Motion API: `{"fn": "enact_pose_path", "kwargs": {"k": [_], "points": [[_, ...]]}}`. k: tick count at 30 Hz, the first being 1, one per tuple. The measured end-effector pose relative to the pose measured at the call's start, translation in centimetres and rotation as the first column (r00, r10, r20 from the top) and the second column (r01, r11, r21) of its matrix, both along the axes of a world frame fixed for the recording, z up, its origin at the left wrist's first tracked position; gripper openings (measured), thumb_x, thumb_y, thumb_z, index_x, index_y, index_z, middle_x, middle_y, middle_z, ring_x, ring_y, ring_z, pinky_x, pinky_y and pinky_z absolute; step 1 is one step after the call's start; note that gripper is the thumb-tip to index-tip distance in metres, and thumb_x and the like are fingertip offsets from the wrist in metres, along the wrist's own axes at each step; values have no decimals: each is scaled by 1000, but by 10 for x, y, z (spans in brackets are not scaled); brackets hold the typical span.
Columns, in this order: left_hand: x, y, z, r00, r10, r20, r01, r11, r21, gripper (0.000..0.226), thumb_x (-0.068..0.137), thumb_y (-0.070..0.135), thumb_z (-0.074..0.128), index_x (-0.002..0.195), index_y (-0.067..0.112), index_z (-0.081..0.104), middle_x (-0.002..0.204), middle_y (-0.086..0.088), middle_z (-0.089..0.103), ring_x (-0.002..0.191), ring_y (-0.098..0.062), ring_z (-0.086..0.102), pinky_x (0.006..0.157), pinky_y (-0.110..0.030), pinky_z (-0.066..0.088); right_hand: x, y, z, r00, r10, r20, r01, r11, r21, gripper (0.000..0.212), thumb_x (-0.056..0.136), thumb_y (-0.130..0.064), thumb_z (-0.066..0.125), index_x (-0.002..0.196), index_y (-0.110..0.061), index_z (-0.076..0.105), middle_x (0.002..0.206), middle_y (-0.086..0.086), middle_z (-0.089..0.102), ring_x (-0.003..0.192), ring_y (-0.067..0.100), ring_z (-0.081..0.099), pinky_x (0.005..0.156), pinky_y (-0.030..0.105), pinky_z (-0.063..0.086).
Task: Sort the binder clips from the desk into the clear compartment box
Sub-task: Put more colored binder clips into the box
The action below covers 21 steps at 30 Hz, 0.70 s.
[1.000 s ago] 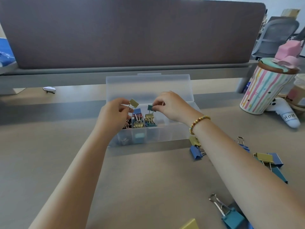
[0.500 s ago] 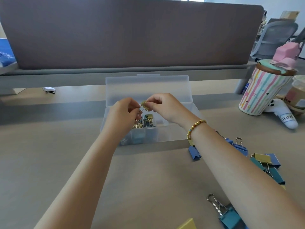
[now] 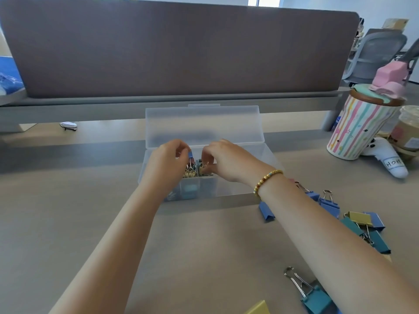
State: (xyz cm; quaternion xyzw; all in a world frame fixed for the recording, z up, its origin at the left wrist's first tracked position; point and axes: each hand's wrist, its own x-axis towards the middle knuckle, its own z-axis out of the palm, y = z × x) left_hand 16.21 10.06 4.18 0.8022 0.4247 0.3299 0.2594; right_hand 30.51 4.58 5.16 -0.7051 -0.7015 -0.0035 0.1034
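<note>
both hands over the box, left hand pinching a blue clip, right hand fingers curled among sorted clips, grip unclear; loose clips remain on worktop right of box.

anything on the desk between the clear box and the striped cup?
No. In the head view the desk between the clear box and the striped cup is bare; the loose clips lie nearer the camera.

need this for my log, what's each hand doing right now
Left hand: pinching a small blue binder clip over the clear compartment box.
Right hand: fingers curled down among the clips in the box; whether it grips one cannot be told.
</note>
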Motion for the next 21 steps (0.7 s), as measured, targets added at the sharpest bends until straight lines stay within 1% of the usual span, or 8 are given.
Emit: {"fn": "enact_pose_path", "kwargs": {"k": [1,4,7,9,12,15,18,21], "points": [[-1,0,0,1000,1,2,-1,1000,0,21,94,13,43,96,10,63,91,-2,62,87,-18,56,73,-26,40,0,0,2,1000,-10,-18,10,1000,-24,18,91,-28,58,101,-15,63,107,3,61,103,19,50,84,33,45],[-2,-6,3,1000,12,14,-12,1000,5,21,95,13,42,99,10,63,91,1,61,87,-16,54,72,-24,37,5,-9,11,976,-61,-207,58,998,-21,18,94,-21,53,101,-13,67,108,5,64,96,18,56,82,29,45],[-1,-24,3,999,7,45,-9,999,46,21,95,13,43,100,11,63,90,0,63,86,-19,57,72,-29,44,15,-32,18,965,-80,-251,95,994,49,23,96,-13,45,104,-12,67,111,3,65,102,16,57,82,24,41],[2,-42,3,999,-24,49,19,996,93,19,94,13,45,100,11,63,92,-4,65,88,-21,58,77,-33,46,20,-55,20,955,-90,-284,122,988,95,26,98,-12,41,106,-12,66,108,1,63,102,13,54,79,20,36],[9,-75,4,993,-114,32,109,987,119,17,92,11,49,99,10,65,90,-1,64,84,-15,55,76,-26,41,26,-94,15,925,-119,-362,193,965,175,27,99,-12,37,110,-13,62,100,-4,58,94,7,50,68,12,34],[16,-108,-2,962,-265,-60,268,962,46,16,92,15,50,101,15,64,92,6,61,87,-10,55,82,-25,43,37,-132,4,894,-156,-420,246,955,168,26,99,-12,40,117,-14,58,102,-2,60,85,6,52,64,5,34],[27,-137,-8,858,-467,-215,465,883,-65,26,91,29,54,115,18,59,115,3,58,110,-12,51,92,-23,38,51,-171,-4,860,-200,-469,290,948,128,21,97,-14,46,108,-20,62,92,-8,63,74,-1,52,60,2,34],[42,-162,-9,649,-659,-379,622,747,-235,65,83,52,57,139,29,34,149,5,29,137,-13,25,110,-31,23,68,-205,-11,805,-256,-536,369,922,115,17,96,-16,50,99,-27,63,89,-15,61,75,-6,51,63,5,37]]}}
